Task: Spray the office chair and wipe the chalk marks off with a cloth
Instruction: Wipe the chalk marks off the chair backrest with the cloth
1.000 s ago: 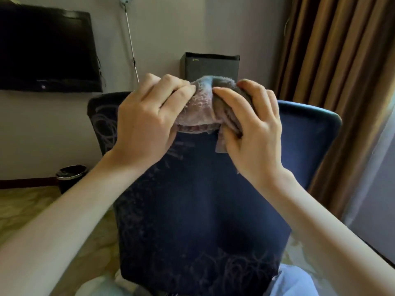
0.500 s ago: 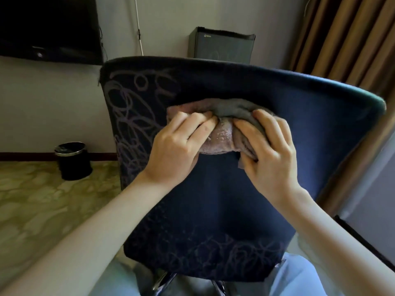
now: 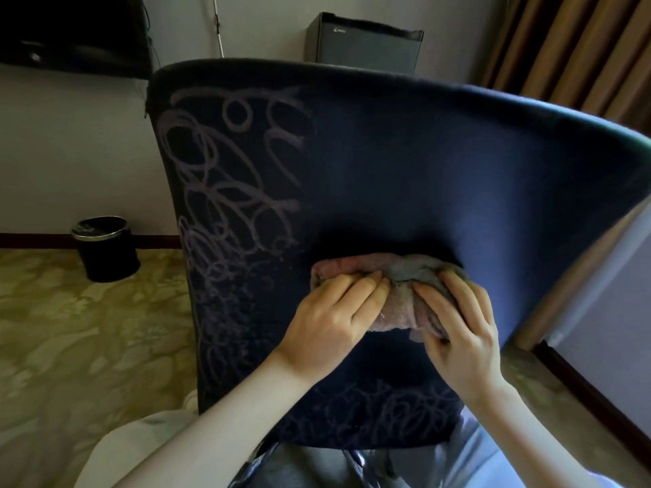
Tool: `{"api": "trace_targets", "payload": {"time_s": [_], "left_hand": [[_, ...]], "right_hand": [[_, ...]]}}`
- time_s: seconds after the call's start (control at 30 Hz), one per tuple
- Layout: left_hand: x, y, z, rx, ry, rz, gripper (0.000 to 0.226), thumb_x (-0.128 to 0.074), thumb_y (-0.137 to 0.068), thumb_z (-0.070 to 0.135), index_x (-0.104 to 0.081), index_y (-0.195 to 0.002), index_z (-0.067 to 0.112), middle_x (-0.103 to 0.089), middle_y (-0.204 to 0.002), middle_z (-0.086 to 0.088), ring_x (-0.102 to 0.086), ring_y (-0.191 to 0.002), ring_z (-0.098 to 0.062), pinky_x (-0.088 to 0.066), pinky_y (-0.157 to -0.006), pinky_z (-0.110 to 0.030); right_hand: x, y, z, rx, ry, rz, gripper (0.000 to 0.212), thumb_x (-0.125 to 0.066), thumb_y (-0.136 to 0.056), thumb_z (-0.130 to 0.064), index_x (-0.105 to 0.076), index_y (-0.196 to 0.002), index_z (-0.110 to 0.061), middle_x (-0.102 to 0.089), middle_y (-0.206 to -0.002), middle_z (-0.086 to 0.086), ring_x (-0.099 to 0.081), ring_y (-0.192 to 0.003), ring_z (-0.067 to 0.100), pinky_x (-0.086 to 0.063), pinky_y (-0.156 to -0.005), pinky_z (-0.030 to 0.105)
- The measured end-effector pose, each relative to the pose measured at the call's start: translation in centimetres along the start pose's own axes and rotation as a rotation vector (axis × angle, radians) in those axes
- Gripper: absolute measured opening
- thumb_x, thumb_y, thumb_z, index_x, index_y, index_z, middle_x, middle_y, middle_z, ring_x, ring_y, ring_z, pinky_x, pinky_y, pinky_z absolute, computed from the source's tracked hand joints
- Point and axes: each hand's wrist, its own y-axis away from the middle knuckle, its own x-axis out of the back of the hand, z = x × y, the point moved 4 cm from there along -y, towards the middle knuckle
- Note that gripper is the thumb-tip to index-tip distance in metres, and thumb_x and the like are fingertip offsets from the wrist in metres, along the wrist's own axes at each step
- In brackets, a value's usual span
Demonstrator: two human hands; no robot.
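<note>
The dark blue back of the office chair (image 3: 405,170) fills the middle of the head view. Pale chalk marks (image 3: 225,191) loop down its left side and more scribbles run along its bottom edge. A bunched pinkish-grey cloth (image 3: 394,294) lies against the fabric low in the middle. My left hand (image 3: 331,322) presses the cloth's left part with curled fingers. My right hand (image 3: 461,322) grips its right part. The band of fabric above the cloth shows no chalk. No spray bottle is in view.
A small black bin (image 3: 105,248) stands on the patterned floor by the wall at left. A dark box-like appliance (image 3: 363,42) sits behind the chair. Brown curtains (image 3: 563,47) hang at the upper right, and a dark screen (image 3: 70,29) is on the wall at upper left.
Both hands have dragged the cloth down the chair back, from its top edge to its lower middle. The wiped band above them looks free of chalk.
</note>
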Motion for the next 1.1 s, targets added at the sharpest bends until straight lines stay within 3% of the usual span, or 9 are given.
{"api": "trace_targets", "payload": {"time_s": [0.2,0.3,0.43,0.53,0.7,0.87,0.97,1.1], "left_hand": [[-0.2,-1.0,2.3,-0.051,-0.026,-0.051,0.021,-0.059,-0.093,0.004,-0.073,-0.106,0.011,-0.071,-0.100,0.000,-0.065,-0.081,-0.016,-0.054,-0.069,-0.028],[0.8,-2.3,2.6,-0.034,-0.007,-0.052,0.021,-0.057,-0.094,0.004,-0.072,-0.107,0.011,-0.070,-0.100,-0.001,-0.066,-0.083,-0.018,-0.054,-0.070,-0.030],[5.4,-6.0,1.2,0.022,-0.011,0.067,0.021,-0.055,-0.096,0.003,-0.071,-0.109,0.006,-0.070,-0.103,-0.006,-0.065,-0.086,-0.024,-0.054,-0.075,-0.037],[10.4,-9.3,-1.4,0.077,-0.094,0.172,0.027,-0.046,-0.101,0.008,-0.070,-0.112,0.003,-0.070,-0.104,-0.011,-0.055,-0.092,-0.025,-0.048,-0.083,-0.034],[15.3,-11.1,-6.4,0.091,-0.275,0.153,0.026,-0.050,-0.094,-0.002,-0.066,-0.115,0.000,-0.066,-0.108,-0.014,-0.056,-0.091,-0.036,-0.045,-0.076,-0.039],[14.4,-7.0,-7.8,0.109,-0.252,0.065,0.026,-0.054,-0.092,0.000,-0.065,-0.117,-0.001,-0.065,-0.108,-0.015,-0.053,-0.093,-0.034,-0.046,-0.081,-0.039],[12.3,-3.7,-8.0,0.141,-0.253,0.015,0.025,-0.056,-0.091,-0.001,-0.066,-0.114,-0.001,-0.066,-0.106,-0.015,-0.052,-0.094,-0.030,-0.046,-0.079,-0.035],[9.3,1.0,-7.3,0.193,-0.179,-0.025,0.027,-0.057,-0.087,-0.007,-0.068,-0.111,-0.002,-0.068,-0.104,-0.014,-0.054,-0.092,-0.028,-0.047,-0.084,-0.033]], "right_hand": [[1.0,0.6,1.5,-0.050,-0.053,-0.013,0.039,-0.062,-0.075,0.008,-0.065,-0.111,-0.006,-0.054,-0.118,0.016,-0.053,-0.102,0.038,-0.040,-0.099,0.034],[2.3,-0.7,1.3,-0.058,-0.099,0.019,0.040,-0.058,-0.080,0.006,-0.060,-0.115,-0.012,-0.052,-0.119,0.015,-0.052,-0.101,0.039,-0.041,-0.096,0.037],[4.6,-6.3,-0.8,0.013,-0.130,0.120,0.037,-0.061,-0.081,0.007,-0.064,-0.115,-0.009,-0.055,-0.116,0.023,-0.051,-0.100,0.041,-0.039,-0.098,0.037],[6.3,-12.3,-3.8,0.111,-0.138,0.182,0.028,-0.056,-0.089,-0.001,-0.068,-0.115,-0.005,-0.057,-0.117,0.027,-0.052,-0.103,0.042,-0.039,-0.098,0.035],[5.7,-18.4,-8.3,0.149,-0.171,0.239,0.029,-0.053,-0.089,-0.004,-0.069,-0.114,-0.005,-0.059,-0.119,0.021,-0.054,-0.102,0.039,-0.037,-0.095,0.027],[2.7,-16.2,-9.9,0.187,-0.164,0.176,0.025,-0.060,-0.089,-0.005,-0.070,-0.113,-0.004,-0.061,-0.120,0.020,-0.054,-0.101,0.037,-0.044,-0.094,0.034],[0.2,-13.2,-9.8,0.204,-0.142,0.077,0.028,-0.058,-0.087,0.001,-0.069,-0.113,-0.003,-0.061,-0.118,0.020,-0.056,-0.091,0.039,-0.047,-0.086,0.038],[-2.8,-8.3,-9.4,0.132,-0.154,-0.012,0.035,-0.056,-0.083,0.003,-0.069,-0.114,-0.006,-0.062,-0.119,0.017,-0.054,-0.095,0.034,-0.050,-0.082,0.041]]}}
